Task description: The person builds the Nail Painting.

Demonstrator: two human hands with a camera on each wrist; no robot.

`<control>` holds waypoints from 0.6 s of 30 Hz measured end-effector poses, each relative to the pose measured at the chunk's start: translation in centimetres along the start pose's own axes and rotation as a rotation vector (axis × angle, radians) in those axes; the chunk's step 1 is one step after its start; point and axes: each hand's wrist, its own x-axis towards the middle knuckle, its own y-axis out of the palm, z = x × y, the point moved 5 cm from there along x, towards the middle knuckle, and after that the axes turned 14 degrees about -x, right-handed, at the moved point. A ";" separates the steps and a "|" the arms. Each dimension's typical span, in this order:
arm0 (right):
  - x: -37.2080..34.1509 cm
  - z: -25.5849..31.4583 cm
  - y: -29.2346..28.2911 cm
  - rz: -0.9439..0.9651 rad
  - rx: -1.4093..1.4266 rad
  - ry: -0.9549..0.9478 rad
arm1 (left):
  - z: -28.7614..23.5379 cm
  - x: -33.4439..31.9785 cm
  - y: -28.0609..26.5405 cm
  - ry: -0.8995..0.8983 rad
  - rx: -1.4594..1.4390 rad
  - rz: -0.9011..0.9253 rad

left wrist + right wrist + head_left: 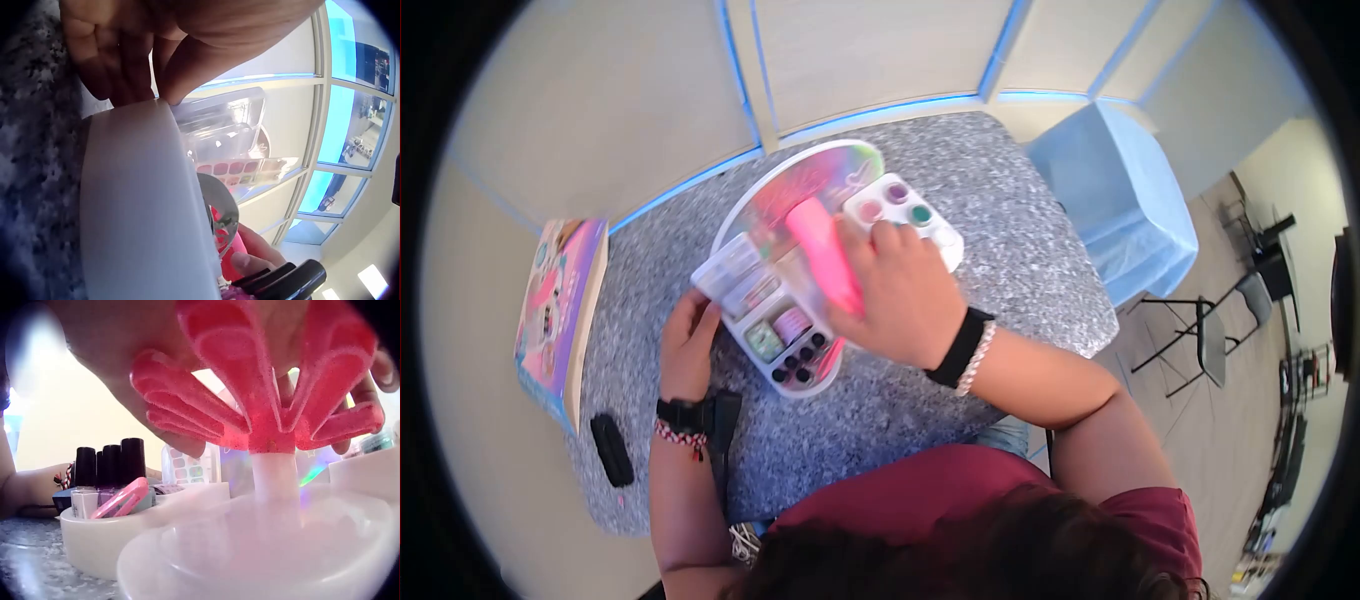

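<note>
My right hand [910,290] grips a bright pink piece [825,250] over the middle of a white nail-art case. In the right wrist view, this glittery piece [225,344] fans out in loops above a white stem [275,475] on a round white base [250,550]. At the near left, my left hand [688,345] pinches a corner of the white case [137,200], beside its clear plastic packaging [219,125]. Black-capped nail polish bottles [109,465] and a pink tweezer-like tool [122,499] stand in the case's rounded end.
A white tray with coloured pots [920,214] adjoins the case on the right. On the speckled table [1020,260], a colourful box [560,310] and a black pouch [611,450] lie at the left. Beyond the right edge are a blue-covered object [1115,180] and a folding chair [1215,340].
</note>
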 end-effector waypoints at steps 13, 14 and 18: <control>1.6 1.8 1.2 0.027 -0.195 0.137 | 0.9 0.1 -1.2 -0.021 -0.127 -0.164; 2.4 2.1 1.5 0.022 -0.187 0.127 | 1.1 0.1 -1.3 -0.017 -0.121 -0.176; 3.8 1.4 2.0 0.021 -0.228 0.273 | -0.2 -0.5 0.0 0.001 -0.056 -0.172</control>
